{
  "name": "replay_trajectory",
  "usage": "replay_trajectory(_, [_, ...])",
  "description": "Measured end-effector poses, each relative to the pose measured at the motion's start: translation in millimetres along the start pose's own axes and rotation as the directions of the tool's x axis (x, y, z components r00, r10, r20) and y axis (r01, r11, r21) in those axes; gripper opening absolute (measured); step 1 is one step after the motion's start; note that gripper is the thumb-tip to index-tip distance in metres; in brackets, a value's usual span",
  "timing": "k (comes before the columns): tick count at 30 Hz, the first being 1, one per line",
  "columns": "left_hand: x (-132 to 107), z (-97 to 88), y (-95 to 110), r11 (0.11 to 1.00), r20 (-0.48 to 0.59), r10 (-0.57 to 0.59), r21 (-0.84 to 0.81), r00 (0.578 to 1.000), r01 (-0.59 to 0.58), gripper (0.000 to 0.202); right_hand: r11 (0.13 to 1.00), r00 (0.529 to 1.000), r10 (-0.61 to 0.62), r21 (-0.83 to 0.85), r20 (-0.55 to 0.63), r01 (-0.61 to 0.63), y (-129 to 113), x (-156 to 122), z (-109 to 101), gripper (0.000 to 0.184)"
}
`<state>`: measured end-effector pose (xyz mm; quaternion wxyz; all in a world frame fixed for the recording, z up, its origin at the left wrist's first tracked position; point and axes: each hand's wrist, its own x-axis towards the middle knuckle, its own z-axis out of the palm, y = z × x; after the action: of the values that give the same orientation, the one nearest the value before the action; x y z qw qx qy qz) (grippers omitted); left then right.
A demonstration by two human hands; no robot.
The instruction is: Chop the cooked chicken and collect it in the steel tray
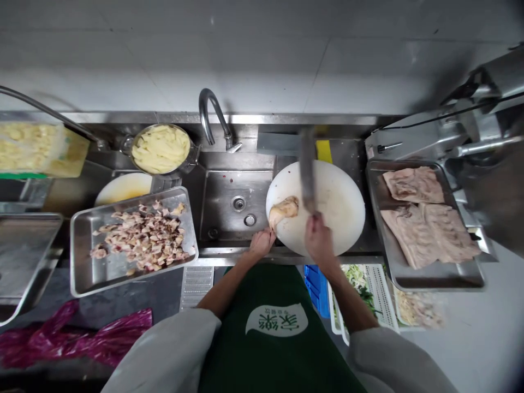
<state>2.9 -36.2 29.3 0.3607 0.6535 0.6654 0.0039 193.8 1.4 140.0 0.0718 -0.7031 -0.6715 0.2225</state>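
A chicken leg (285,209) lies at the left side of a round white cutting board (339,218). Its narrow end is pinched by my left hand (262,242) at the board's lower left rim. My right hand (319,238) is wrapped round the handle of a cleaver (307,172), which is smeared by motion. The blade points away from me, above the board and to the right of the chicken leg. Where the blade's edge is in height I cannot tell.
Left of the sink (237,188), a metal tray (82,273) holds chopped meat pieces. Beyond it stands a pot of peeled pale strips (161,148). A tap (213,117) rises behind the sink. At right, another tray (380,229) holds large meat slabs; baskets of vegetables (379,289) stand below.
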Motion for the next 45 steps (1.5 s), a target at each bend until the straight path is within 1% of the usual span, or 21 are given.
replay_trajectory(1, [-0.1, -0.4, 0.2, 1.000, 0.003, 0.003, 0.005, 1.000, -0.003, 0.035, 0.999, 0.995, 0.031, -0.027, 0.092, -0.029, 2.1, 2.1, 17.3, 0.042])
replay_trajectory(2, [-0.2, -1.1, 0.5, 1.000, 0.009, 0.003, 0.009, 1.000, -0.003, 0.036, 0.998, 0.989, 0.038, -0.046, 0.141, -0.032, 5.0, 4.3, 33.9, 0.040])
replay_trajectory(4, [-0.6, -2.5, 0.7, 1.000, 0.014, -0.002, 0.015, 1.000, 0.001, 0.037, 0.997, 0.985, 0.039, -0.072, 0.167, -0.028, 12.1, 9.2, 58.0, 0.039])
replay_trajectory(6, [-0.7, -3.4, 0.3, 1.000, 0.013, -0.010, 0.022, 1.000, 0.010, 0.038, 0.997, 0.987, 0.020, -0.071, 0.162, -0.008, 19.4, 14.4, 64.9, 0.038])
replay_trajectory(9, [0.0, -2.6, -1.2, 0.999, 0.012, -0.003, 0.039, 1.000, 0.003, 0.039, 0.999, 0.984, 0.013, -0.033, 0.177, -0.008, 27.7, 22.4, 50.8, 0.037])
replay_trajectory(11, [0.6, -0.7, -1.9, 0.998, 0.022, 0.004, 0.055, 1.000, -0.005, 0.038, 0.999, 0.971, 0.033, 0.011, 0.237, -0.037, 29.5, 25.2, 38.0, 0.038])
replay_trajectory(13, [0.9, 1.9, -1.6, 0.998, 0.024, 0.000, 0.062, 1.000, -0.001, 0.038, 0.999, 0.965, 0.035, 0.012, 0.260, -0.040, 28.1, 23.6, 30.9, 0.038])
replay_trajectory(17, [0.7, 6.6, -0.5, 0.998, 0.019, -0.016, 0.059, 1.000, 0.015, 0.039, 0.997, 0.984, 0.001, -0.075, 0.180, 0.012, 22.0, 11.7, 31.7, 0.037])
replay_trajectory(21, [0.8, 8.0, -1.8, 0.998, 0.023, -0.005, 0.065, 1.000, 0.004, 0.037, 0.998, 0.989, 0.054, -0.017, 0.138, -0.053, 19.7, 5.5, 26.0, 0.042])
replay_trajectory(24, [1.3, 7.7, -3.3, 0.997, 0.024, 0.001, 0.072, 1.000, -0.002, 0.036, 0.998, 0.997, 0.044, -0.047, 0.069, -0.041, 17.1, 2.9, 20.3, 0.043])
replay_trajectory(27, [1.7, 7.0, -3.3, 0.995, 0.023, -0.002, 0.098, 1.000, 0.000, 0.037, 0.996, 0.996, 0.003, -0.091, 0.090, 0.005, 14.3, -0.7, 27.0, 0.040])
replay_trajectory(30, [1.4, 6.1, -2.4, 0.993, 0.019, 0.006, 0.116, 1.000, -0.008, 0.036, 0.994, 0.992, 0.006, -0.106, 0.123, 0.007, 13.1, -2.0, 38.4, 0.037])
replay_trajectory(32, [0.8, 5.1, -1.5, 0.993, 0.022, 0.009, 0.117, 1.000, -0.011, 0.036, 0.994, 0.992, 0.016, -0.108, 0.123, -0.003, 11.4, -1.0, 37.4, 0.037])
replay_trajectory(33, [0.5, 4.6, -1.1, 0.993, 0.025, 0.007, 0.118, 1.000, -0.010, 0.036, 0.995, 0.993, 0.016, -0.104, 0.115, -0.004, 9.8, -0.5, 32.6, 0.038])
replay_trajectory(35, [-0.2, 3.2, -0.1, 0.993, 0.033, 0.001, 0.118, 0.999, -0.005, 0.037, 0.997, 0.998, 0.002, -0.082, 0.063, 0.003, 4.8, -0.6, 15.4, 0.039])
replay_trajectory(38, [-1.1, 1.1, 1.9, 0.993, 0.039, -0.005, 0.118, 0.999, 0.000, 0.037, 1.000, 0.992, -0.020, -0.011, -0.121, 0.019, -3.7, -4.2, -10.1, 0.045])
replay_trajectory(40, [-1.3, -0.4, 3.0, 0.993, 0.039, -0.011, 0.120, 0.999, 0.006, 0.038, 0.999, 0.980, -0.005, 0.034, -0.197, 0.012, -5.7, -6.6, -10.1, 0.046])
replay_trajectory(41, [-1.3, -1.1, 3.3, 0.993, 0.044, -0.015, 0.122, 0.999, 0.009, 0.038, 0.999, 0.984, 0.019, 0.040, -0.176, -0.012, -4.6, -6.9, -3.2, 0.044])
replay_trajectory(42, [-1.2, -1.8, 3.4, 0.992, 0.049, -0.021, 0.126, 0.999, 0.014, 0.038, 0.998, 0.992, 0.048, 0.036, -0.115, -0.044, -1.9, -6.3, 7.3, 0.041])
replay_trajectory(44, [-0.9, -2.8, 2.7, 0.990, 0.059, -0.022, 0.139, 0.998, 0.013, 0.038, 0.995, 0.992, 0.100, -0.001, 0.080, -0.100, 7.6, -2.6, 32.8, 0.036])
replay_trajectory(45, [-0.8, -3.0, 2.1, 0.989, 0.070, -0.028, 0.150, 0.997, 0.017, 0.038, 0.996, 0.985, 0.094, -0.004, 0.142, -0.095, 13.6, -0.1, 44.1, 0.035])
